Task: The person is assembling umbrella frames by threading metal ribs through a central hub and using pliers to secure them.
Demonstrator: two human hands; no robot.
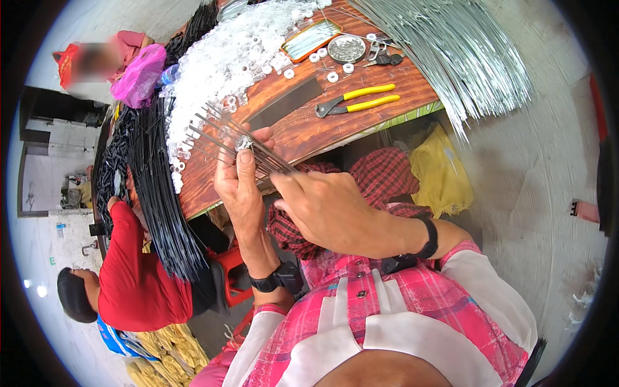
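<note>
A loose bundle of thin grey metal rods (265, 155) fans out above my lap, close to the table's near edge. My left hand (240, 184) is closed on it, with the thumb pressed by a small clear, shiny round piece (243, 142) where the rods cross. At the near end of the bundle, my right hand (332, 203) pinches the rods between thumb and fingers. Its other fingers are curled and partly hidden. The far rod ends spread toward the heap of clear plastic parts (213, 71).
On the wooden table (303, 132) lie yellow-handled cutting pliers (358, 100), a dark flat bar (285, 104), an orange tray (311, 40), a round dish (346, 49) and keys (387, 58). Silvery rods (458, 58) overhang the right; black rods (158, 174) hang left, beside a person in red (145, 284).
</note>
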